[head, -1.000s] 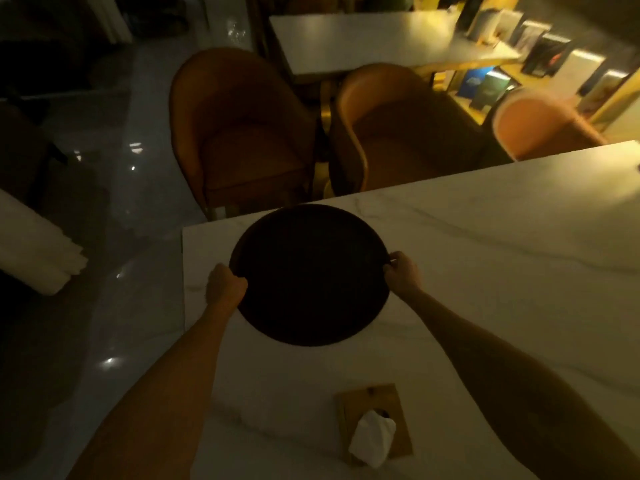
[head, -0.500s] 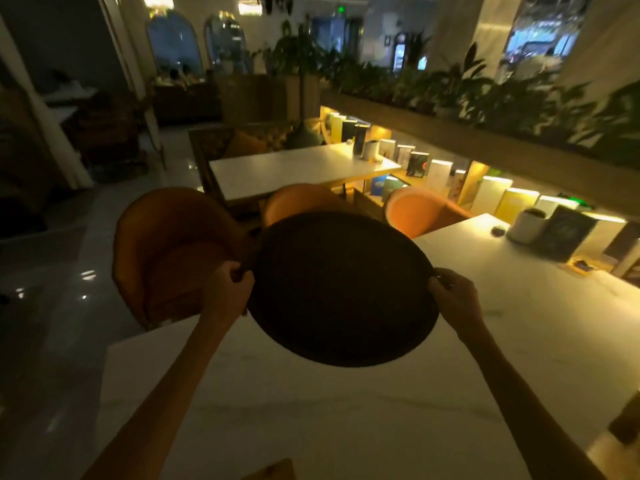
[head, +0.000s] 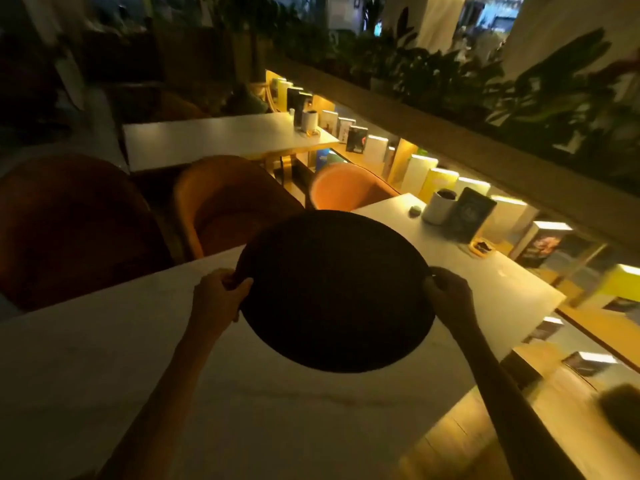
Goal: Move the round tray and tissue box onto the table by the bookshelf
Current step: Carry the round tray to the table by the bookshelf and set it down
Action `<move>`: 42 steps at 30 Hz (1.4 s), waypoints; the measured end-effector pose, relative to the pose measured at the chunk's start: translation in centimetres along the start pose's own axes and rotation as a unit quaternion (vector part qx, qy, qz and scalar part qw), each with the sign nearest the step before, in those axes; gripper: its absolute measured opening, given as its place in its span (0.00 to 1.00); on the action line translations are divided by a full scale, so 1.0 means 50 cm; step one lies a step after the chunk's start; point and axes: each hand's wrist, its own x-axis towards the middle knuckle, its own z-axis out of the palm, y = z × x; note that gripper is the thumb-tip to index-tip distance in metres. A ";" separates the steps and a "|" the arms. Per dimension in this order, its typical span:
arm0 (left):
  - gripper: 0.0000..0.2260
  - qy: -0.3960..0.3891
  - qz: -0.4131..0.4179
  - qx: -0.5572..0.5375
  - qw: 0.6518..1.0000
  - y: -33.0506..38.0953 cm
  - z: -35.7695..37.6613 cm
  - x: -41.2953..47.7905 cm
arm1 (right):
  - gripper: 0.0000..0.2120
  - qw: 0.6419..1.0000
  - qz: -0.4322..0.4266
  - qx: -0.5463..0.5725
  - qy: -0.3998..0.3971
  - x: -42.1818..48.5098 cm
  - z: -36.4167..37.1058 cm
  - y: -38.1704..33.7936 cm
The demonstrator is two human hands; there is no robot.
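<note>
A dark round tray is held up above the white marble table. My left hand grips its left rim and my right hand grips its right rim. The tray is tilted slightly, its far edge over the table's far side. The tissue box is out of view. A second white table stands farther back beside the lit bookshelf.
Orange chairs stand between the two tables, with a darker one at left. A white cup, a dark menu card and a small dish sit at the near table's right end. Plants line the ledge above the books.
The tray went from lying on the table to being lifted with both hands. The view rose and turned right, so the tissue box dropped out of sight and the bookshelf came in.
</note>
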 end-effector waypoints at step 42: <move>0.37 -0.150 -0.232 0.105 0.955 0.248 1.301 0.460 | 0.36 0.959 0.167 -0.144 -0.178 0.992 -0.175 0.902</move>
